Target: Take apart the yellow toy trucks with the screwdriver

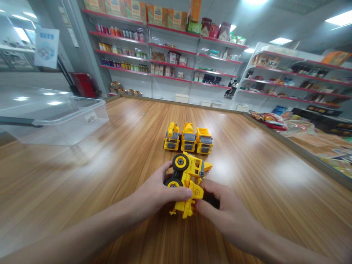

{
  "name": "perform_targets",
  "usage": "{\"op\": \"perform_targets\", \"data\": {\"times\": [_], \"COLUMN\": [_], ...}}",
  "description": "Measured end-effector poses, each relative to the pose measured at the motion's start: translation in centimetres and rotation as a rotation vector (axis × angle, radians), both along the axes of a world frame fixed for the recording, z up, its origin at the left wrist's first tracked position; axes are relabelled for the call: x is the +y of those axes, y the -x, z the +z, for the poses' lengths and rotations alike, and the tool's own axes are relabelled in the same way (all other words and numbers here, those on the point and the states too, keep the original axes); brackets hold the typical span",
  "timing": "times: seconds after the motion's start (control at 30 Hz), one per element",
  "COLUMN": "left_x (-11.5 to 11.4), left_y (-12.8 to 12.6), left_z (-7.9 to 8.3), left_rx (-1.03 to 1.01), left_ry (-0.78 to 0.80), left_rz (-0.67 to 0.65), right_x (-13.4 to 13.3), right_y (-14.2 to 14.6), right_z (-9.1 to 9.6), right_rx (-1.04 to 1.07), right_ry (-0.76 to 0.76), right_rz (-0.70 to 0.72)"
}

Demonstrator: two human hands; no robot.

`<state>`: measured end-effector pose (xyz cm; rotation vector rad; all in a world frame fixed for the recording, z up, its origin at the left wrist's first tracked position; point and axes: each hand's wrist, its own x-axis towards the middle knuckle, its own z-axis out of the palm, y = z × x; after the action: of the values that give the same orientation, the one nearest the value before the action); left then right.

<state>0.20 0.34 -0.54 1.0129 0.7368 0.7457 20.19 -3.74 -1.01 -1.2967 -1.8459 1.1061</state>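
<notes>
A yellow toy loader (pixel 189 175) with black wheels lies tipped on its side on the wooden table (pixel 82 183). My left hand (pixel 158 192) grips it from the left, thumb across its cab and fingers by the wheels. My right hand (pixel 220 205) holds its right side, fingers curled round the body. Just beyond stand three small yellow toy trucks in a row: one on the left (pixel 172 137), a mixer in the middle (pixel 189 137) and a dump truck on the right (pixel 204 140).
A clear plastic bin (pixel 55 117) sits at the table's far left. Shop shelves (pixel 170 55) with packaged goods line the back wall and right side. A second table (pixel 316 139) with snack packets adjoins on the right.
</notes>
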Motion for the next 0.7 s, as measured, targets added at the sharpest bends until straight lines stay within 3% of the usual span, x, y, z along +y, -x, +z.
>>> {"op": "perform_targets", "data": {"times": [0.23, 0.4, 0.7], "left_x": [-0.01, -0.03, 0.10], "left_y": [-0.05, -0.04, -0.04], "left_z": [-0.21, -0.28, -0.32], "left_rx": [0.018, 0.002, 0.023], "left_ry": [-0.023, -0.031, -0.075], "left_rz": [0.000, 0.002, 0.018], "right_x": [0.01, 0.20, 0.14], "right_y": [0.17, -0.01, -0.03], "right_z": [0.36, -0.15, 0.09], "right_rx": [-0.009, 0.020, -0.020], "right_ry": [-0.113, 0.031, 0.001], "right_rz": [0.045, 0.014, -0.002]}}
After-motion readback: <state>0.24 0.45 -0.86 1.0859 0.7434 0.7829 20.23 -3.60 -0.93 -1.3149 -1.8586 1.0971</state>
